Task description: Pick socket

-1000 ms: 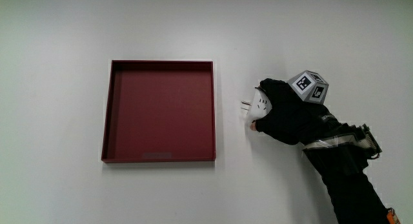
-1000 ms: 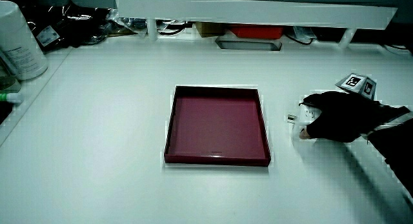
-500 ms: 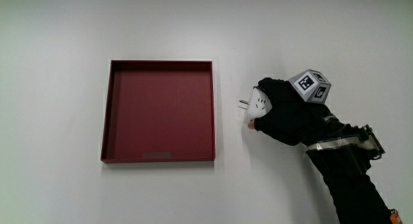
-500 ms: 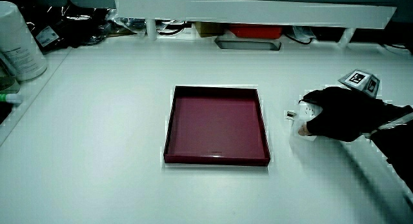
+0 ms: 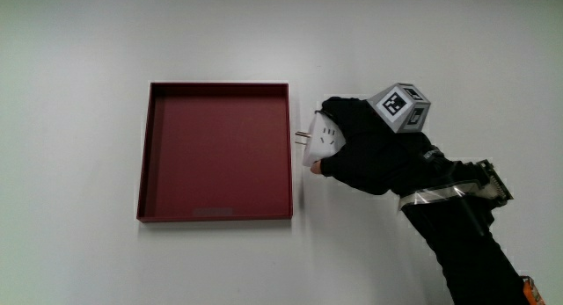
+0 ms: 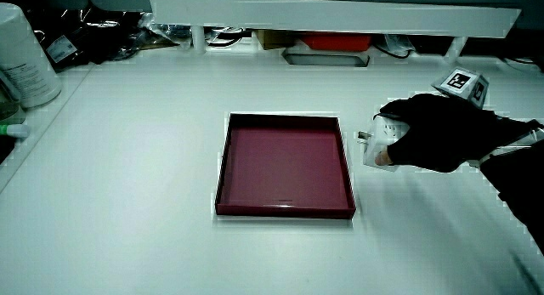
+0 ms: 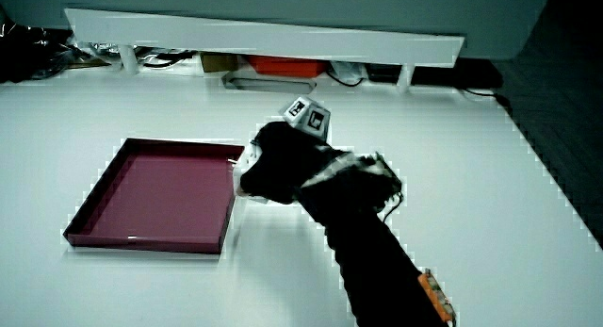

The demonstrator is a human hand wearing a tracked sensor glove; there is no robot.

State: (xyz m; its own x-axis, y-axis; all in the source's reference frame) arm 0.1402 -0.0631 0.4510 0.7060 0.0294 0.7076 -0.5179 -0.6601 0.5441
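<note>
One socket (image 5: 322,140) gripped in the hand (image 5: 369,151), beside one tray (image 5: 151,164).

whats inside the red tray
Nothing shows inside the red tray: its whole floor is in sight. The hand holds the white socket beside the tray, prongs at its rim; the socket's back is covered.

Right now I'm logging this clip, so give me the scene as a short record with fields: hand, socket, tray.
hand: the hand is beside the red tray, fingers closed on the socket
socket: the white socket is held in the hand, prongs pointing toward the tray's rim
tray: the red tray holds nothing and lies flat on the white table
marker: patterned cube on the hand's back
</note>
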